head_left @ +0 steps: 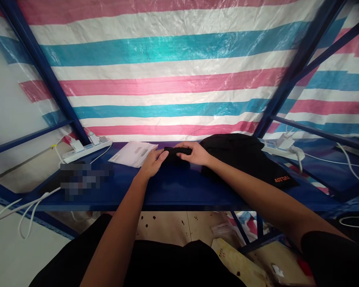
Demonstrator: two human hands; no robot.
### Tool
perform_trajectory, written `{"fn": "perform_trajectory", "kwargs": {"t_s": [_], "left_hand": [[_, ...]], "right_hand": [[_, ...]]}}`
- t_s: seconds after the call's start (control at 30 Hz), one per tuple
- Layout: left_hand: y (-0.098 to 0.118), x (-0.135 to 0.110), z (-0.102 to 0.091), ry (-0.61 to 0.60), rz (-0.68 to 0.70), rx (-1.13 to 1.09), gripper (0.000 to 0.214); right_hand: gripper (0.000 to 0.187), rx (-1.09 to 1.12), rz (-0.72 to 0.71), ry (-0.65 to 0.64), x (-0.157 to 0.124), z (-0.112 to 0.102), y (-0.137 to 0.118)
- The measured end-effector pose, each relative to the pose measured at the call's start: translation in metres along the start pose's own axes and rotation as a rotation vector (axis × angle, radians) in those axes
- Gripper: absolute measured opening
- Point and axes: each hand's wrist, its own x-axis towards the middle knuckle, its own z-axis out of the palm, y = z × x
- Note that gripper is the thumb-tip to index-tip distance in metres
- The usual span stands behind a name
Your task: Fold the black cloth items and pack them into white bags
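A small black bundle (177, 153), which looks like folded cloth, is held near the back of the blue shelf (173, 187). My left hand (152, 161) has its thumb and fingers closed on the bundle's left end. On the right end, my right hand (194, 153) grips it between thumb and fingers. Just left of my left hand lies a stack of white paper or envelopes (133, 153) with a printed label. A larger black cloth (233, 151) with orange lettering is spread to the right, partly behind my right forearm.
White power strips with plugs stand at the left (88, 149) and right (283, 149). Loose white cables (32, 203) hang over the left front. Blue metal posts frame both sides, with a striped tarp (167, 83) behind. A yellowish package (239, 263) lies on the floor below.
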Motion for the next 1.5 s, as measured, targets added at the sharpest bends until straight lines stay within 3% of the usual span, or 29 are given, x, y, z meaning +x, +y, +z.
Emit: {"fn": "perform_trajectory", "kwargs": {"t_s": [0.13,0.27,0.37,0.47,0.53,0.63,0.7,0.83,0.93,1.03,1.13,1.23,1.33,1.4,1.5], "left_hand": [[0.010,-0.002,0.001,-0.002,-0.103,-0.150,0.072],[0.007,0.003,0.012,0.023,-0.144,-0.356,0.063],[0.001,0.007,0.019,0.145,-0.193,-0.470,0.059],[-0.003,0.009,0.020,0.222,-0.334,-0.602,0.063],[-0.003,0.008,0.018,0.173,-0.457,-0.669,0.073],[-0.002,0.005,0.015,0.049,-0.572,-0.714,0.110],[-0.001,0.004,0.015,0.016,-0.610,-0.687,0.130],[-0.004,0.004,0.021,0.029,-0.634,-0.588,0.124],[-0.009,0.006,0.024,0.111,-0.649,-0.587,0.114],[-0.016,0.008,0.023,0.204,-0.677,-0.662,0.094],[-0.020,0.011,0.019,0.253,-0.702,-0.758,0.073],[-0.019,0.012,0.013,0.253,-0.719,-0.804,0.062],[-0.012,0.010,0.012,0.203,-0.704,-0.674,0.067],[-0.007,0.005,0.012,0.183,-0.580,-0.415,0.067],[0.000,-0.001,0.014,0.208,-0.199,0.091,0.056]], "right_hand": [[0.051,0.459,0.250,0.330,0.008,0.000,-0.006],[0.054,0.712,0.469,0.393,0.011,0.002,-0.005],[0.066,0.613,0.542,0.234,0.007,-0.003,-0.005],[0.099,0.477,0.559,0.036,0.001,-0.008,0.000],[0.107,0.394,0.570,0.039,-0.002,-0.009,0.008],[0.100,0.194,0.591,0.118,-0.003,-0.007,0.023],[0.095,0.005,0.538,0.143,-0.002,-0.007,0.028],[0.065,-0.349,0.170,0.190,-0.003,-0.009,0.017],[0.050,-0.371,-0.144,0.043,-0.006,-0.010,0.001],[0.070,-0.364,-0.312,-0.141,-0.009,-0.005,-0.006],[0.084,-0.455,-0.373,-0.211,-0.011,0.004,0.000],[0.063,-0.526,-0.386,-0.233,-0.011,0.009,0.006],[0.053,-0.531,-0.327,-0.230,-0.009,0.008,0.009],[0.051,-0.500,-0.257,-0.219,-0.008,0.005,0.009],[0.047,-0.398,-0.135,-0.149,-0.006,0.001,0.008]]}}
